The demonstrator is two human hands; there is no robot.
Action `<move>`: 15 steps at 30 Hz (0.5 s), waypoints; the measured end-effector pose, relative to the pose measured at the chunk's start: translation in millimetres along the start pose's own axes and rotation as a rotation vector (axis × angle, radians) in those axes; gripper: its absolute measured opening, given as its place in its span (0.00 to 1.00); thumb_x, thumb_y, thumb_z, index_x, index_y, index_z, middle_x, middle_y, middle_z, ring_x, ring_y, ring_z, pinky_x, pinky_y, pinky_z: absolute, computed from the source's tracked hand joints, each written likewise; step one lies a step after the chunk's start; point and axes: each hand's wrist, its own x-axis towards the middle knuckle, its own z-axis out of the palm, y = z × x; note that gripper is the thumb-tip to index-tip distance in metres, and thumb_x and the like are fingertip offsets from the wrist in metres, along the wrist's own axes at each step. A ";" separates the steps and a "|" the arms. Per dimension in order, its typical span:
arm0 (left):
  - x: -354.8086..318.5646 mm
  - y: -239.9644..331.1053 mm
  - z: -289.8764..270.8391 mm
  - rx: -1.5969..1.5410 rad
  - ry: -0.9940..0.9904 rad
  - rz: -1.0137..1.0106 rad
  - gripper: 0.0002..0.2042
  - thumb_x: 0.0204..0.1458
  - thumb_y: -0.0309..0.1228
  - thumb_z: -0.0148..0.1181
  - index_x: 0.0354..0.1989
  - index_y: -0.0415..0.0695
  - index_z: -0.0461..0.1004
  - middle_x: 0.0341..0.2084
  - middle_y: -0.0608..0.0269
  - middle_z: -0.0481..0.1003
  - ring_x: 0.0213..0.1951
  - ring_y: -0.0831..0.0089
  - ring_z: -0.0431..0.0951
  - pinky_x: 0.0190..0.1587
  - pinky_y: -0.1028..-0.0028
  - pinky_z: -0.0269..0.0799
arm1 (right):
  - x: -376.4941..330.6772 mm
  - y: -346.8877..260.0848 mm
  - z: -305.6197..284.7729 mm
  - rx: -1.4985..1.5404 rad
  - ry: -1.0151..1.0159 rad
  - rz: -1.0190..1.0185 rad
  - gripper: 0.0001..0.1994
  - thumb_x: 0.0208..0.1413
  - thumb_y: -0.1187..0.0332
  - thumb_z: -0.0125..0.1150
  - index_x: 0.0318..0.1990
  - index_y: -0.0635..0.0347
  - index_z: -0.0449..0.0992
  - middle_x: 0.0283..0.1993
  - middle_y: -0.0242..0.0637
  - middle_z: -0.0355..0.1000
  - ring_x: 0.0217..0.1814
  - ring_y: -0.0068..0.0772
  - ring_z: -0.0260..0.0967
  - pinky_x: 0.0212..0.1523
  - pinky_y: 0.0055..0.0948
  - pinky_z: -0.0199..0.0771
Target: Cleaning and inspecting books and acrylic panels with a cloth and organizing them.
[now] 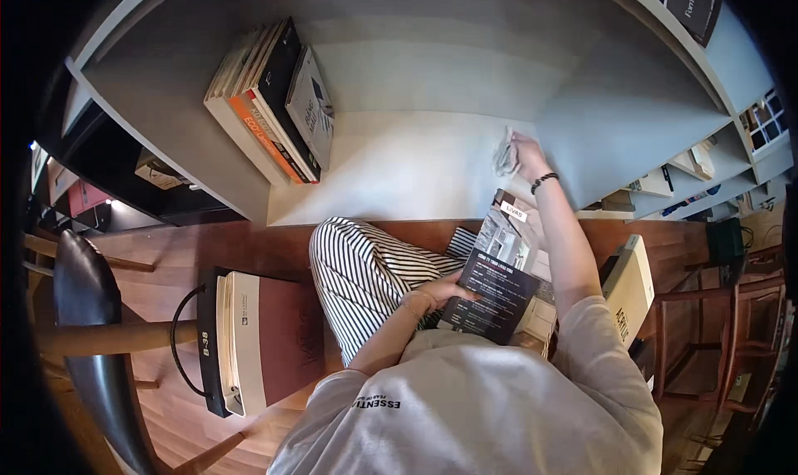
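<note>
My right hand (526, 155) reaches into the white shelf compartment (399, 159), its fingers closed around a crumpled pale cloth (504, 157) against the shelf board, near the right side wall. A dark beaded bracelet circles that wrist. In my lap, my left hand (449, 290) grips the left edge of a dark booklet (490, 296) with white print, its thumb lying on the cover. The booklet's upper part carries a photo of a room interior. Part of it is hidden behind my right arm.
Several upright books and binders (270, 109) lean at the compartment's left. A maroon sample binder (274, 334) with a black handle stands on the wooden floor to my left, beside a black chair (87, 284). A cream binder (629, 292) stands at my right, near wooden chair frames (731, 334).
</note>
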 end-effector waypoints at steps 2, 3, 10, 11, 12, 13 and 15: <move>-10.3 0.6 4.0 0.011 0.032 0.089 0.33 0.43 0.16 0.62 0.61 0.43 0.59 0.50 0.58 0.71 0.49 0.70 0.72 0.53 0.71 0.68 | -24.4 -32.4 -15.9 0.348 0.016 -0.128 0.16 0.58 0.79 0.46 0.53 0.68 0.66 0.44 0.41 0.72 0.42 0.36 0.73 0.43 0.31 0.76; -15.6 -1.3 5.3 0.016 0.059 0.166 0.33 0.43 0.16 0.62 0.61 0.42 0.60 0.50 0.59 0.72 0.49 0.71 0.73 0.52 0.71 0.69 | -35.0 -40.4 -27.0 0.434 0.035 -0.177 0.17 0.59 0.78 0.46 0.56 0.68 0.65 0.46 0.41 0.72 0.45 0.35 0.72 0.47 0.31 0.75; -155.1 25.3 16.6 0.007 0.488 0.636 0.21 0.45 0.15 0.60 0.51 0.37 0.68 0.43 0.61 0.76 0.42 0.73 0.76 0.46 0.73 0.73 | -69.4 29.3 -23.5 0.049 0.590 -0.414 0.20 0.62 0.71 0.48 0.61 0.66 0.62 0.56 0.42 0.68 0.53 0.28 0.67 0.54 0.26 0.67; -176.4 25.2 16.8 -0.030 0.586 0.653 0.21 0.45 0.16 0.60 0.50 0.38 0.68 0.42 0.60 0.76 0.43 0.72 0.76 0.46 0.73 0.73 | -63.2 51.3 2.3 0.022 0.567 -0.379 0.20 0.62 0.70 0.49 0.61 0.66 0.63 0.58 0.42 0.67 0.53 0.27 0.67 0.55 0.26 0.66; -189.2 22.8 17.0 -0.068 0.685 0.671 0.21 0.44 0.16 0.61 0.50 0.38 0.68 0.42 0.59 0.76 0.43 0.71 0.77 0.46 0.72 0.74 | -54.6 68.3 40.7 -0.091 0.526 -0.475 0.20 0.62 0.71 0.48 0.62 0.59 0.63 0.54 0.40 0.71 0.48 0.26 0.68 0.49 0.24 0.68; -195.2 18.6 20.9 -0.059 0.694 0.674 0.21 0.44 0.16 0.61 0.50 0.38 0.68 0.42 0.59 0.76 0.43 0.71 0.77 0.46 0.72 0.74 | -56.4 83.9 70.3 -0.339 0.485 -0.467 0.21 0.61 0.74 0.48 0.63 0.57 0.63 0.58 0.44 0.69 0.46 0.26 0.69 0.48 0.25 0.69; -195.7 16.0 27.4 -0.168 0.895 0.722 0.21 0.43 0.17 0.60 0.49 0.38 0.69 0.41 0.59 0.76 0.43 0.71 0.77 0.46 0.72 0.74 | -27.1 121.3 118.5 -0.361 0.293 -0.657 0.24 0.57 0.78 0.50 0.63 0.56 0.62 0.64 0.47 0.61 0.50 0.31 0.71 0.49 0.26 0.70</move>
